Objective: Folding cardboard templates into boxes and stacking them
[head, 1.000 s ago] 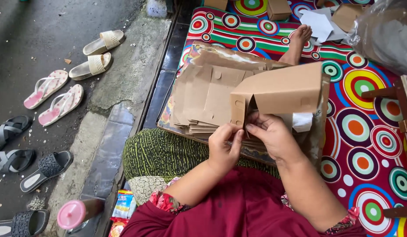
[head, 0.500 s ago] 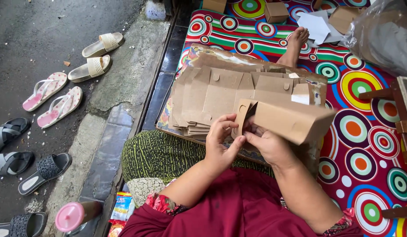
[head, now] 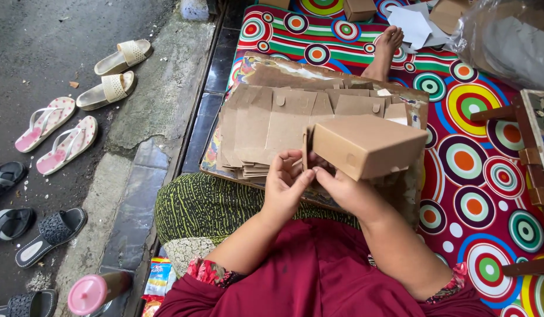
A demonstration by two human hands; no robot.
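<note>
nearest to us, down by the person's knee, a pink-lidded bottle (head: 95, 292) and a couple of bright snack packets (head: 159, 280) lie on the dark tiles, blue and red printing, well short of the cardboard box (head: 369, 145).

now the hands. the left hand (head: 285, 186) pinches the open near end of the box, fingers curled round the little end flap, thumb on the outside. the right hand (head: 341, 191) cups the box from underneath, fingertips pressed to the same end (so both grips are closed on the box, neither spread). the box itself hangs tilted just above the lap, its far end pointing away over the stack.

to close that end well, i'd say keep the walls square with the right hand and tuck the flap straight in, not at a slant, or the thin board will crease.

just behind the box, the stack of flat box blanks (head: 272, 126), plain brown with small tab cut-outs, sits on a printed board.

further off on the circle-patterned mat (head: 477, 170): one finished brown box (head: 360, 9), loose white sheets (head: 417, 26), and a clear plastic bag (head: 509, 38) to the right of them.
</note>
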